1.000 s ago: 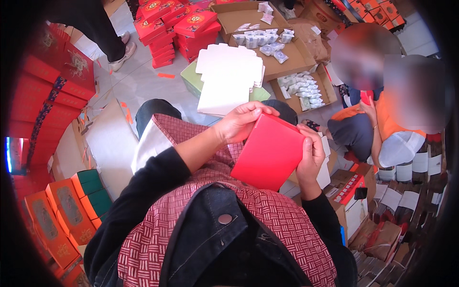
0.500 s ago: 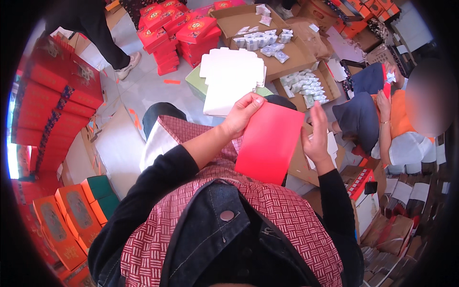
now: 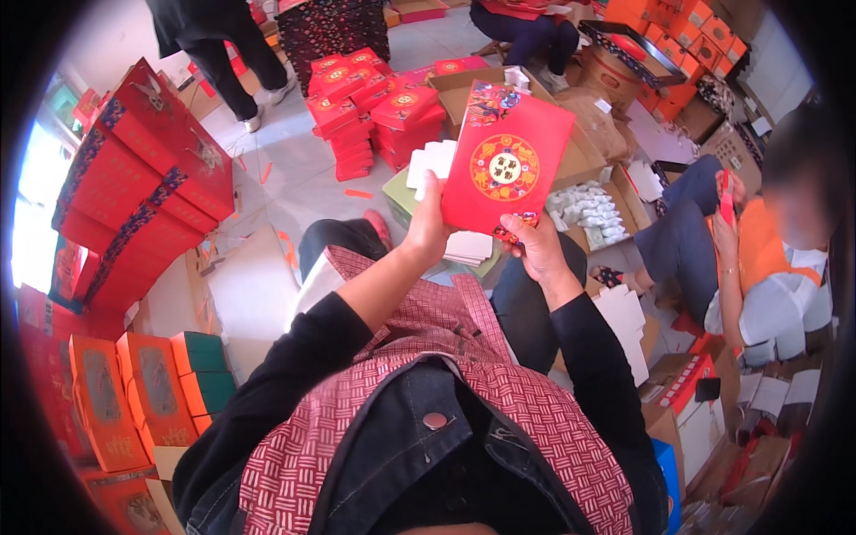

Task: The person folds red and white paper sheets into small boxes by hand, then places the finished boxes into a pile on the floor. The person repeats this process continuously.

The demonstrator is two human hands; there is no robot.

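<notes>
Held up in front of me is a flat red gift box (image 3: 477, 192) with a round gold emblem and colourful patterned corners, its decorated face toward me. My left hand (image 3: 428, 223) grips its lower left edge, thumb pointing up along the side and fingers hidden behind. At the lower right corner, my right hand (image 3: 535, 247) holds it with the thumb on the printed face. Behind the box, white folded card blanks (image 3: 432, 169) lie on a light green box (image 3: 398, 189), partly covered by what I hold.
Stacked red gift boxes (image 3: 343, 102) stand ahead on the floor. Cardboard trays hold small white packets (image 3: 588, 214). At right a co-worker (image 3: 744, 241) sits holding a red item. Large red cartons (image 3: 152, 169) and orange boxes (image 3: 107, 401) are piled at left.
The red box has been raised away from me and turned from its plain side to its printed face. My right hand, previously open beside it, now grips its lower corner. My view has tilted up.
</notes>
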